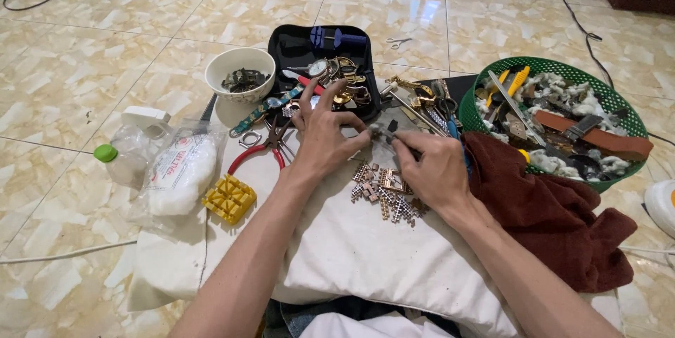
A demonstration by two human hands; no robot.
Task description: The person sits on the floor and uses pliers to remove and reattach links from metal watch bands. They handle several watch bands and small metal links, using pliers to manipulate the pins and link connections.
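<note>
My left hand [325, 134] rests on a white cloth [351, 239] and pinches a small metal watch part [376, 129] at its fingertips. My right hand [432, 166] meets it from the right, fingers closed on a thin tool whose tip touches that part. Below the hands lie several loose metal watch-band links [387, 194]. Just beyond the left hand is a black tool case [295, 46] with watches and gold-coloured pieces on it.
A white bowl [240, 64] of small parts, red-handled pliers [256, 152], a yellow block [229, 199], a cotton bag [179, 173] and a small bottle [119, 162] lie left. A green basket [555, 64] of tools and straps and a dark red cloth [555, 218] sit right.
</note>
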